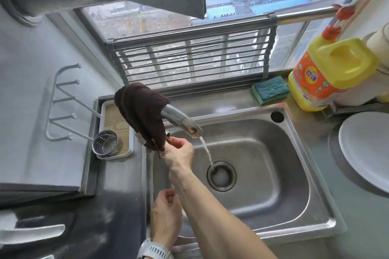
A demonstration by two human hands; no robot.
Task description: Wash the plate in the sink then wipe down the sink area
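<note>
One steel sink, one drain, one tap running a single stream. One brown cloth draped over the tap. My right hand reached across and pinched a small part at the tap's base, beside the cloth's lower edge. My left hand, one watch at its wrist, hung over the sink's left rim, fingers loosely curled, holding nothing. One white plate lay on the table right of the sink. One green sponge, one yellow detergent bottle behind the sink.
</note>
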